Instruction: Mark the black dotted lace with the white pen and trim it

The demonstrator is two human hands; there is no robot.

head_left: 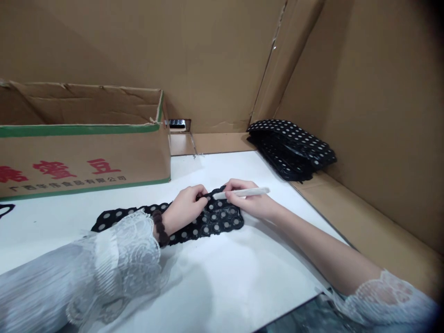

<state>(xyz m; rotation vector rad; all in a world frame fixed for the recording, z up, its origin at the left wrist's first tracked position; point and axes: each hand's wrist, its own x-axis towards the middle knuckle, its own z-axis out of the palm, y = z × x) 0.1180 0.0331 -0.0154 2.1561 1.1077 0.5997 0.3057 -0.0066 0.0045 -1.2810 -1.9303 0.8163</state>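
Observation:
A black sheet with rows of pale round dots and scalloped edges (pixel 222 217) lies on the white table top. My left hand (pixel 187 206) rests over its middle, thumb and fingers closed together at the sheet's upper edge. In my right hand (pixel 251 203) is a slim white pen-shaped tool (pixel 256 191), held between thumb and fingers. Its left end touches or hovers just over the sheet near my left fingertips; I cannot tell which. My right fingertips are at the sheet's upper right corner. Part of the sheet is hidden beneath my left hand and lace cuff.
A pile of similar black dotted sheets (pixel 291 145) leans by the cardboard wall at the back right. An open cardboard box with green edging and red characters (pixel 145 152) stands at the left. Cardboard walls (pixel 215 55) enclose the back and right. A black loop (pixel 7 209) lies far left.

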